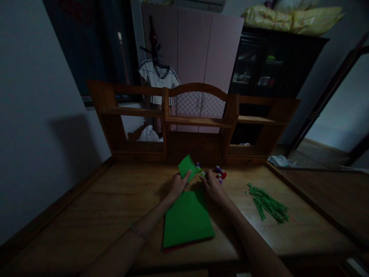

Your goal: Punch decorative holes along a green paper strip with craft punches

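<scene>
My left hand (179,185) pinches a small sheet of green paper (185,167) between thumb and fingers. A row of dark notches or holes runs along the paper's right edge. Close beside it, my right hand (213,185) has its fingers closed on a small light-green piece (203,174) with a round white top. Another light-green piece (198,169) touches or overlaps the paper's notched edge. Below both hands lies a stack of green paper (188,219), with a reddish layer showing at its bottom edge.
Several small purple and red pieces (223,174) with white tops sit just beyond my right hand. A heap of thin green strips (268,204) lies on the wooden desk (115,215) at the right. A wooden shelf unit (198,121) closes off the desk's back.
</scene>
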Action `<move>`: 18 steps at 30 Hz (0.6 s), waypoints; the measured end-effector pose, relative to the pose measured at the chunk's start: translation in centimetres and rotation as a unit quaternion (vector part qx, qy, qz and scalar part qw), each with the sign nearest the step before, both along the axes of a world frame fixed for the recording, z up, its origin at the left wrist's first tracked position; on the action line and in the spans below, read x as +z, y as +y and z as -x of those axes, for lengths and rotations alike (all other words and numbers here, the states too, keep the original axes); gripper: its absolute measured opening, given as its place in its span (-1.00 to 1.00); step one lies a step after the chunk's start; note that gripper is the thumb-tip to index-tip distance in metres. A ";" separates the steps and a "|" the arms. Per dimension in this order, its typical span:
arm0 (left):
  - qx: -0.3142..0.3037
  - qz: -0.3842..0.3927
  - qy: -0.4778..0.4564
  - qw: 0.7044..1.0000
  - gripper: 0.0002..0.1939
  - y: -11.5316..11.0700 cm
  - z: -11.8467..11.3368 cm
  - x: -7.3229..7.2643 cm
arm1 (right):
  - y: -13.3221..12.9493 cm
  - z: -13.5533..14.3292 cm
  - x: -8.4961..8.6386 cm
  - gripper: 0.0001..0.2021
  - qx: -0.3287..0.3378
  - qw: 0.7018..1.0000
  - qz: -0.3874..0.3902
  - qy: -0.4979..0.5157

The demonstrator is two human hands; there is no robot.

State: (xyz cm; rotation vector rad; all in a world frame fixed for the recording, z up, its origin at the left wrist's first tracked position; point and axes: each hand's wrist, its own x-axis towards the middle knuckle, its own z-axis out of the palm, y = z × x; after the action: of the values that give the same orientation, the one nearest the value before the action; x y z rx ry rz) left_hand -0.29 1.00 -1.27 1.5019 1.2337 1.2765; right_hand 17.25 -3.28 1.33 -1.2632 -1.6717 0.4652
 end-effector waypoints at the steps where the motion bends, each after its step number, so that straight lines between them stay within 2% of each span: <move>1: -0.002 0.002 0.003 1.000 -0.47 0.0 0.0 -0.1 | 0.1 0.0 -0.2 -0.80 0.000 1.000 0.003 -0.003; 13: -0.005 0.008 0.004 1.000 -0.48 -0.4 0.0 0.6 | 0.3 -0.3 -0.2 -0.81 -0.038 0.999 -0.016 -0.032; 18: 0.003 0.027 0.000 1.000 -0.48 -0.5 -0.1 0.7 | 0.1 -0.3 0.3 -0.81 -0.031 0.999 0.000 0.044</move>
State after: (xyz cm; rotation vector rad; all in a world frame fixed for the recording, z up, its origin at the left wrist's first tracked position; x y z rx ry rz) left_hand -0.18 0.49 -0.57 1.4602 1.2633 1.2379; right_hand 17.59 -3.18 1.61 -1.2742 -1.5547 0.4758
